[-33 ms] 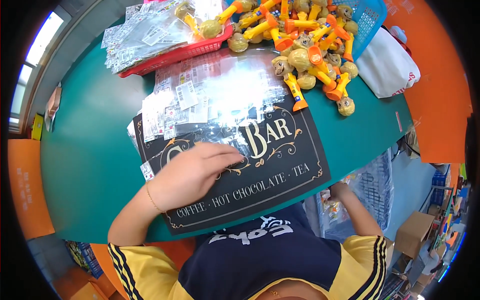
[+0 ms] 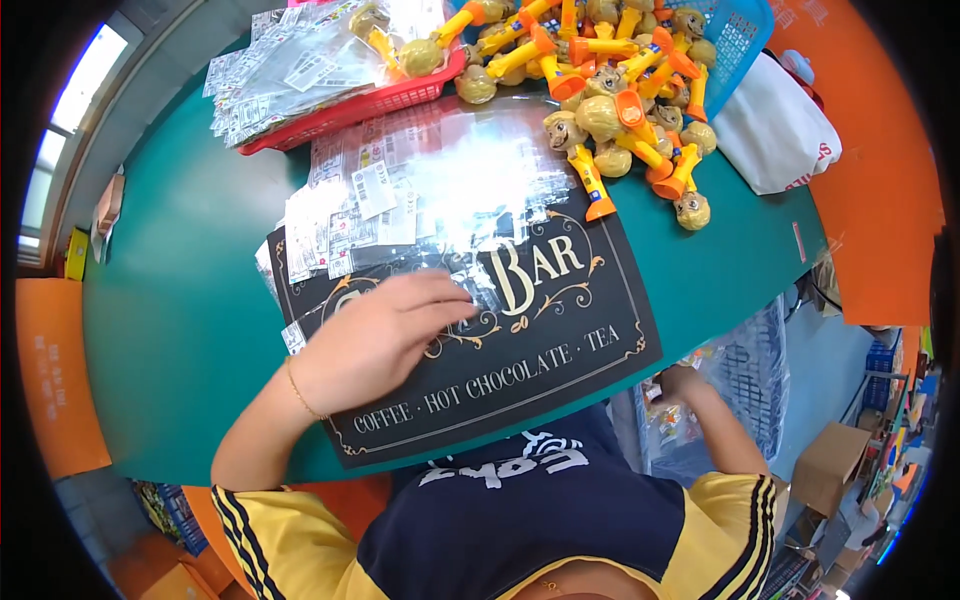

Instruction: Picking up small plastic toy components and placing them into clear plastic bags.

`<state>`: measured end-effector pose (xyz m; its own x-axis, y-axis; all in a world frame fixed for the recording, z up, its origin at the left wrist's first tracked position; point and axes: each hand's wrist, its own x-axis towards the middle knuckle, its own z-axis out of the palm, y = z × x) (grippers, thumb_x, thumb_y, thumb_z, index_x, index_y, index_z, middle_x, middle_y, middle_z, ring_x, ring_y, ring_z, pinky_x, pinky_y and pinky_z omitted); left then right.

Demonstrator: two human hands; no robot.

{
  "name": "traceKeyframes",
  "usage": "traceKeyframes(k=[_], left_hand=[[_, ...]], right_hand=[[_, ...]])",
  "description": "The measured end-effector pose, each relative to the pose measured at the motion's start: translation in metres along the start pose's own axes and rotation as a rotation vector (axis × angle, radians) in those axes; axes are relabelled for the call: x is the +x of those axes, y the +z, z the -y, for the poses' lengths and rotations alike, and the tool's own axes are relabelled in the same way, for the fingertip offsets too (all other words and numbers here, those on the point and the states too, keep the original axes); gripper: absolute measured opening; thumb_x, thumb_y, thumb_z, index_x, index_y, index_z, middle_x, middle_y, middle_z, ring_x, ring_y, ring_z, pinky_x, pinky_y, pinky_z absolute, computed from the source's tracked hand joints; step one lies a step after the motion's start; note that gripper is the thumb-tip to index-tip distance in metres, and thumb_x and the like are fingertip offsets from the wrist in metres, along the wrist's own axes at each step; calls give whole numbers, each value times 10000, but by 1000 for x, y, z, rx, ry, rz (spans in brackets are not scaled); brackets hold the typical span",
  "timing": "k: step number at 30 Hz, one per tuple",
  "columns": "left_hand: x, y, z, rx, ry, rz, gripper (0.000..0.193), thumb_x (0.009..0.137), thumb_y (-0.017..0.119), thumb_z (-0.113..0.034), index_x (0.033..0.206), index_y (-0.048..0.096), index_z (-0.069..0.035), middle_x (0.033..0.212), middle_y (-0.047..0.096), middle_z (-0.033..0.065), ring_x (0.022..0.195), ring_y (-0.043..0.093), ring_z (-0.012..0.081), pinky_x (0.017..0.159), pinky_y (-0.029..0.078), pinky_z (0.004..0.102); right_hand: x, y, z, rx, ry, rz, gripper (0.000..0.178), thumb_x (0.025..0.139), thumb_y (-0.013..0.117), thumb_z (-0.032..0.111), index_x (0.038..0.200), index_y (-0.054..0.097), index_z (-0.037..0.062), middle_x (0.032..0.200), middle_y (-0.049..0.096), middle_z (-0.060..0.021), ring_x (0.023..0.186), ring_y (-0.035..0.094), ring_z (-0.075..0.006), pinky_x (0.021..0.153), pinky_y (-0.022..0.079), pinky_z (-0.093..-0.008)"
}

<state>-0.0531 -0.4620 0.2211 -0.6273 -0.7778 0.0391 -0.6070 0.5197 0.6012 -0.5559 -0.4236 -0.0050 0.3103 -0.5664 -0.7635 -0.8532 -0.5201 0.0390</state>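
Observation:
My left hand (image 2: 390, 318) lies over a dark printed mat (image 2: 590, 325), its fingers stretched out to the right. Under the fingertips is a clear plastic bag (image 2: 482, 285) with a white label at its near left end. Beyond it spreads a layer of shiny clear bags (image 2: 390, 220) with printed labels. My right hand (image 2: 680, 385) reaches down past the table's near right edge, into a plastic-lined crate (image 2: 765, 385). Small colourful wrapped pieces (image 2: 672, 428) lie just below that hand. Its fingers are mostly hidden, so I cannot see what they hold.
A red basket (image 2: 350, 122) heaped with clear labelled bags stands at the far left of the green table (image 2: 170, 330). Many yellow-and-orange figure-headed toys (image 2: 600, 120) spill from a blue basket (image 2: 740, 50). A white cloth bag (image 2: 775, 130) lies right of them.
My left hand has shifted slightly left and away from me, its fingers lifting a little off their earlier spot. My right hand has moved only slightly.

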Motion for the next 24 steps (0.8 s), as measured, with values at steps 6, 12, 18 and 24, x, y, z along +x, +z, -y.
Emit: traceKeyframes(k=[6, 12, 18, 24], left_hand=[[3, 10, 1, 191, -59, 21, 361, 797, 642, -143, 1141, 583, -55, 1153, 568, 112, 1052, 530, 299, 910, 448, 378], [5, 27, -4, 48, -47, -78, 349, 806, 603, -61, 1152, 569, -30, 1120, 567, 110, 980, 542, 280, 867, 450, 358], [11, 17, 19, 256, 13, -130, 374, 809, 619, -145, 1176, 574, -90, 1108, 579, 54, 981, 527, 240, 856, 426, 354], [10, 11, 25, 231, -59, -9, 282, 787, 655, -209, 1041, 590, -105, 1012, 567, 24, 983, 508, 222, 837, 402, 353]], right_hand=[[-95, -228, 57, 859, -756, 116, 243, 854, 647, 288, 928, 712, 67, 819, 698, -58, 732, 653, -174, 643, 494, -271], [-49, -304, 72, 888, -338, -895, 256, 846, 662, 240, 927, 654, -2, 778, 633, -63, 597, 550, -139, 563, 446, -274], [7, -313, 93, 581, -87, -1025, 361, 824, 669, 318, 993, 641, 0, 772, 609, -72, 611, 525, -136, 567, 426, -279], [-4, -321, 84, 660, -103, -690, 292, 816, 668, 262, 919, 629, -9, 830, 623, -54, 683, 550, -113, 628, 440, -257]])
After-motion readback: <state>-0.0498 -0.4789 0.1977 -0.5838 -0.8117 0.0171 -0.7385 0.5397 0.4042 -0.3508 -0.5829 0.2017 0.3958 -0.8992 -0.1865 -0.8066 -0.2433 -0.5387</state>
